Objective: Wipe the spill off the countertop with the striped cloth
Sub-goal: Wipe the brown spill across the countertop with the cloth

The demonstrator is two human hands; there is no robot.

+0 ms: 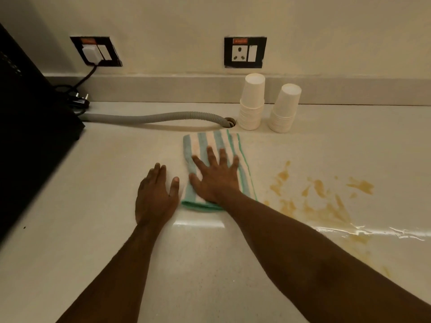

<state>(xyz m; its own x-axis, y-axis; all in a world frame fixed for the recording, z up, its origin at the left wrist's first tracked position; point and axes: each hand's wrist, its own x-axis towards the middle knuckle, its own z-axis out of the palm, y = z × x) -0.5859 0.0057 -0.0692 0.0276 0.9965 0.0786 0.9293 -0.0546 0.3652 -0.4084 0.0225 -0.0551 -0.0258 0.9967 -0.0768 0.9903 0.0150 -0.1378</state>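
A folded striped cloth (210, 142), green and cream, lies flat on the pale countertop (116, 171). My right hand (215, 178) rests palm down on the cloth's near half, fingers spread. Just left of the cloth, my left hand (155, 194) lies flat on the bare counter, its thumb close to the cloth's edge. An orange-brown spill (324, 201) is smeared over the counter to the right of the cloth, with wet streaks trailing toward the near right.
Two stacks of white paper cups (253, 101) (284, 108) stand at the back right. A grey corrugated hose (151, 117) runs along the back into a hole. A black appliance (30, 117) fills the left side, with plugs and wall sockets (245, 52) behind.
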